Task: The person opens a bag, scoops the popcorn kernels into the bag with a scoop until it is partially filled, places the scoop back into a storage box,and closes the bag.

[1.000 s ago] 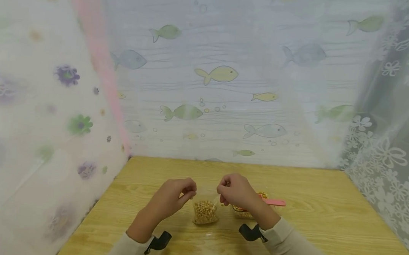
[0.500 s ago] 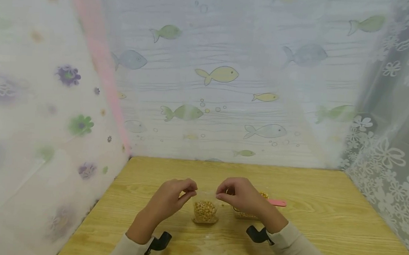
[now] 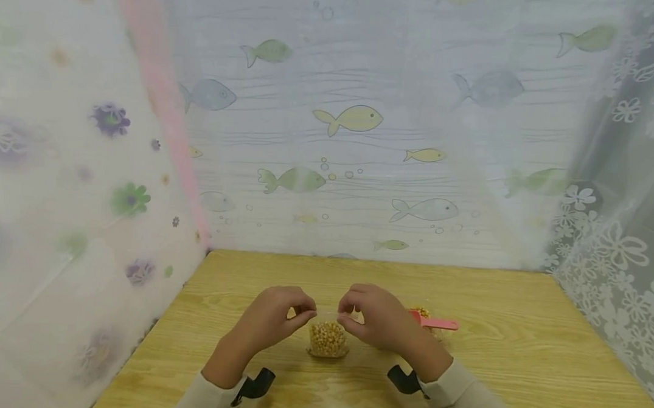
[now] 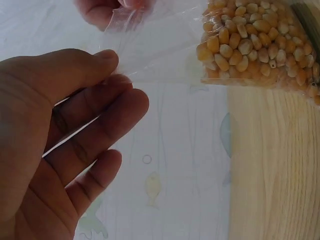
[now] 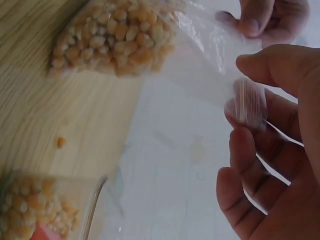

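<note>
A clear zip bag (image 3: 328, 340) partly filled with corn kernels stands upright on the table in front of me. My left hand (image 3: 279, 313) pinches the upper left corner of the bag between thumb and forefinger, its other fingers loosely bent in the left wrist view. At the opposite top corner, my right hand (image 3: 379, 319) has its thumb and fingers on either side of the zip strip (image 5: 250, 105). The bag's see-through upper part is stretched between both hands, while the kernels (image 4: 255, 45) fill its lower part.
Behind my right hand is a clear container of corn (image 5: 45, 205) with a pink scoop (image 3: 437, 323) lying on it. One loose kernel (image 5: 61, 142) lies on the wooden table (image 3: 247, 273). Fish-patterned curtain (image 3: 330, 137) hangs behind the table.
My right hand first drew slightly right with its fingers spread, then came back left to the bag's top edge. My left hand has barely moved.
</note>
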The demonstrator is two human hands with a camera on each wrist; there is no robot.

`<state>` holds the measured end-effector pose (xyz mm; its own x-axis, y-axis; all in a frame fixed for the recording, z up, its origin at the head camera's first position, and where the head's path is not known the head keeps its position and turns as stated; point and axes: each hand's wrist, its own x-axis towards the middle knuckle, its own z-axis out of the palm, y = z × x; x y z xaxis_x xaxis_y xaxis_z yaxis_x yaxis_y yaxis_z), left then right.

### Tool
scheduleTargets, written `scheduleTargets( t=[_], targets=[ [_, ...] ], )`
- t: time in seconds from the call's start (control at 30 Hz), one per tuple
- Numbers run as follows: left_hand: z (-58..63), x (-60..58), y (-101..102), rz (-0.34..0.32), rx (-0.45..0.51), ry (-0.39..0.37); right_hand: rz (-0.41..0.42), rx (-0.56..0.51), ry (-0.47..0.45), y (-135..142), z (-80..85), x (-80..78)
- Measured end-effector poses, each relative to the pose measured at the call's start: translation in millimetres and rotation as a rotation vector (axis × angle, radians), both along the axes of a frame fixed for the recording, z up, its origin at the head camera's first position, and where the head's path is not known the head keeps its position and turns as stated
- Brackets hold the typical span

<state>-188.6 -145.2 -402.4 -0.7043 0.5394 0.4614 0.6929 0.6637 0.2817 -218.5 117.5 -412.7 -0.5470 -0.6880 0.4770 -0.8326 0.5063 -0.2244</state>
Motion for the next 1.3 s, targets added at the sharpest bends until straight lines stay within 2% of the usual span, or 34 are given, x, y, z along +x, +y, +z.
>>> scheduleTargets(
  t=[0.2,0.4,0.63,0.87,1.1,1.3],
  targets=[
    [0.5,0.1,-1.5,-0.015,-0.021,0.013,0.038,0.002,0.144,-22.3,0.7,2.6],
    [-0.6,-0.4,-1.3,0.003,-0.015,0.011,0.039,-0.003,0.209,-29.2,0.7,4.6],
    [-4.6,-2.9,2.5,0.012,-0.048,0.041,0.029,0.013,0.194,-30.3,-2.2,4.0],
    [-6.4,-4.5,3.1,-0.066,-0.046,0.015,0.039,0.001,0.167,-31.9,-6.5,2.2],
    [-7.4,-3.8,2.2,-0.086,-0.072,0.038,0.039,-0.014,0.197,-32.6,-7.9,2.4],
    [-6.2,-3.8,1.2,-0.093,-0.097,0.045,-0.002,0.01,0.098,-28.2,-8.9,3.5]
  ],
)
